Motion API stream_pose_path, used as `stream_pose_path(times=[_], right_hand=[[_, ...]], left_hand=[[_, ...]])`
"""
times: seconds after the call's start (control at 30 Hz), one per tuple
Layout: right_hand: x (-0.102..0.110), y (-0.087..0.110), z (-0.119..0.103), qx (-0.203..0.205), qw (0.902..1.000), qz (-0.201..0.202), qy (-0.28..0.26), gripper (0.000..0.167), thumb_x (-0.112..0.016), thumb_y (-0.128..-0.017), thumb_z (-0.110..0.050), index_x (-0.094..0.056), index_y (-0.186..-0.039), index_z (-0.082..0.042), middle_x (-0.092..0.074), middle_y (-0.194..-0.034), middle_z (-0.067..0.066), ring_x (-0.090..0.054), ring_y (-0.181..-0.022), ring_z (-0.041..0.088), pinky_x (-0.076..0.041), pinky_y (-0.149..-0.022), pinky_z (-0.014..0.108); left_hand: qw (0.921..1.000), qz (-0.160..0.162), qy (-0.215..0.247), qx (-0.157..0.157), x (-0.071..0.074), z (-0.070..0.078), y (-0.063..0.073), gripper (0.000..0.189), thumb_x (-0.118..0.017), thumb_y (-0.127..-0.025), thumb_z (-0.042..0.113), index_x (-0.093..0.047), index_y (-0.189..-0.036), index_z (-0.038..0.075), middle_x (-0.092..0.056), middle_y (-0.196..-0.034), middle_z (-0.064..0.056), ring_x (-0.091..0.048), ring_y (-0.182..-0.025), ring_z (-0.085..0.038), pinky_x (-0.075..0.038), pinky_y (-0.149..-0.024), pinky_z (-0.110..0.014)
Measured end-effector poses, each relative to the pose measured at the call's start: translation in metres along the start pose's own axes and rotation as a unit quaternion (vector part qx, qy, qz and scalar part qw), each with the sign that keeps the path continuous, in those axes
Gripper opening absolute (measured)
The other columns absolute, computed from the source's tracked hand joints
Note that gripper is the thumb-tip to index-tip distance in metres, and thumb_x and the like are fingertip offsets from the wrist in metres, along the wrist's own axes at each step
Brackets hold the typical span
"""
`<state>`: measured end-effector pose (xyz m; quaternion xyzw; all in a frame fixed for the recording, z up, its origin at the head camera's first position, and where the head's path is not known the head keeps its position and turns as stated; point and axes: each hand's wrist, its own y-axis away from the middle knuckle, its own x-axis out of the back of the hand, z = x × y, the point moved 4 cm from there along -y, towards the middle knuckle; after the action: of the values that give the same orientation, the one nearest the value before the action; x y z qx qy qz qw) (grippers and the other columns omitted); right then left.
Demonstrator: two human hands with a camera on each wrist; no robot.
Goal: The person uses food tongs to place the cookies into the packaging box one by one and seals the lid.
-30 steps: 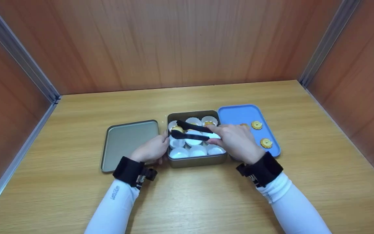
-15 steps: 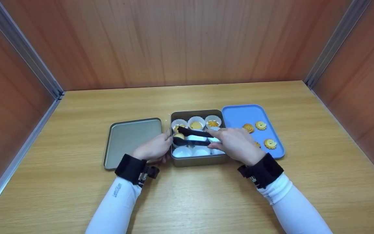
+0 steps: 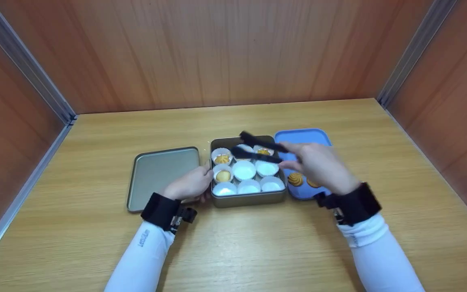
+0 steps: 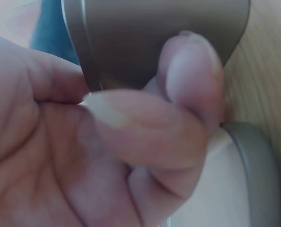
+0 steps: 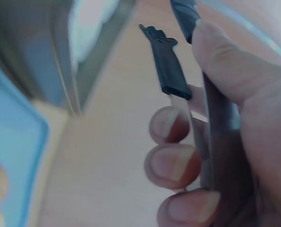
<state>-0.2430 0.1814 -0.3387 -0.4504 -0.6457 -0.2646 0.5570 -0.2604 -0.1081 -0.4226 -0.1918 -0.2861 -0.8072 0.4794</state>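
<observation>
My right hand (image 3: 318,166) holds black-tipped tongs (image 3: 258,156), raised over the back right of a metal tin (image 3: 249,199). The tong arms stand apart with nothing between them; in the right wrist view one black tip (image 5: 171,68) shows its scalloped end. White paper cups line the tin in rows. A round cookie (image 3: 223,176) lies in the left middle cup, and a piped cookie (image 3: 222,159) in the cup behind it. Another cookie (image 3: 263,152) is at the back right. My left hand (image 3: 189,184) grips the tin's left side, fingers curled at the wall (image 4: 126,42).
A blue tray (image 3: 302,135) stands against the tin's right side, partly hidden by my right hand. On it lie a swirled cookie (image 3: 295,179) and another cookie (image 3: 313,183). The tin's lid (image 3: 162,170) lies on the wooden table (image 3: 233,251) at left, beneath my left hand.
The tongs have let go of the round cookie in the left middle cup. My right hand has lifted them up and to the right, toward the blue tray. My left hand stays at the tin.
</observation>
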Motion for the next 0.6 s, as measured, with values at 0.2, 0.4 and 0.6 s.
stream_pose_path(times=[0.2,0.4,0.6], right_hand=[[0.028,0.033,0.050,-0.084,0.9952,-0.042,0.026,0.063,-0.063,-0.093,-0.050,-0.057,-0.140,-0.008,-0.065,-0.082,0.006,-0.052,-0.061,0.017,-0.040,-0.051,0.033],[0.037,0.053,0.093,-0.153,0.9839,-0.088,0.027,0.064,-0.061,-0.094,-0.053,-0.059,-0.135,-0.003,-0.064,-0.090,0.010,-0.054,-0.068,0.024,-0.037,-0.052,0.033],[0.030,0.052,0.104,-0.178,0.9773,-0.114,0.009,0.067,-0.062,-0.095,-0.049,-0.055,-0.139,0.001,-0.066,-0.110,0.023,-0.057,-0.077,0.028,-0.040,-0.054,0.034]], left_hand=[[0.9998,-0.001,-0.013,0.013,-0.001,-0.001,0.000,0.058,-0.029,-0.109,0.026,-0.015,-0.156,-0.003,-0.063,-0.072,-0.012,-0.058,-0.054,-0.021,-0.048,-0.055,-0.031],[0.9990,0.037,-0.018,0.017,0.004,-0.001,0.001,0.057,-0.035,-0.108,0.028,-0.019,-0.158,0.004,-0.061,-0.070,-0.012,-0.058,-0.053,-0.023,-0.050,-0.058,-0.035],[0.9970,0.061,-0.030,0.037,0.004,-0.005,0.000,0.056,-0.032,-0.109,0.032,-0.019,-0.158,0.008,-0.060,-0.070,-0.013,-0.058,-0.051,-0.025,-0.048,-0.054,-0.034]])
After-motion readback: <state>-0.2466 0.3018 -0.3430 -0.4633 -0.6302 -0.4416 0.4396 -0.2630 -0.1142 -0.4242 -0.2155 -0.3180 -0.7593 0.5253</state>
